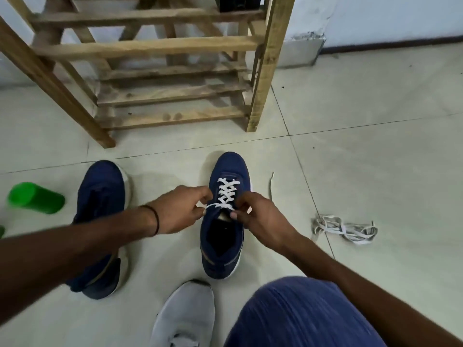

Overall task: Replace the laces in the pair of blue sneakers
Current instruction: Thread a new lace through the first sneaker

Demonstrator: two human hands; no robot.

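Note:
Two blue sneakers stand on the tiled floor. The right blue sneaker (225,221) carries a white lace (226,192) crossed through its eyelets. My left hand (180,211) pinches the lace's left end beside the upper eyelets. My right hand (255,216) grips the sneaker's right edge at the top eyelets, and the lace's other end trails past it on the floor. The left blue sneaker (102,204) lies partly under my left forearm and shows no white lace.
A loose bundle of grey-white laces (345,229) lies on the floor to the right. A green cup (35,197) lies on its side at far left. A wooden shoe rack (155,63) stands behind. A grey shoe (185,316) and a blue-clad knee are nearest.

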